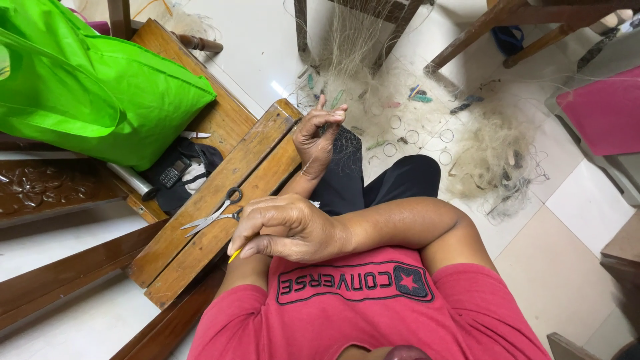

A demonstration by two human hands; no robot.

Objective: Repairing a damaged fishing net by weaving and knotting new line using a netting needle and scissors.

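The left hand [320, 133] is held up, its fingers closed in a pinch on fine net thread [347, 60] that runs away toward 12 o'clock. The right hand [290, 230] lies across the body, curled shut around a small yellow tool [235, 255]. Only the tool's tip shows, poking out at 7 o'clock. Scissors [213, 215] lie on the wooden counter [200, 247] just beside the right hand, at 9 o'clock. A green bag [100, 87] sits at 10 o'clock. A pile of net [493, 160] lies on the floor at 2 o'clock. It looks like the thread is being held tight for work. A thread this thin calls for slow, soft moves.
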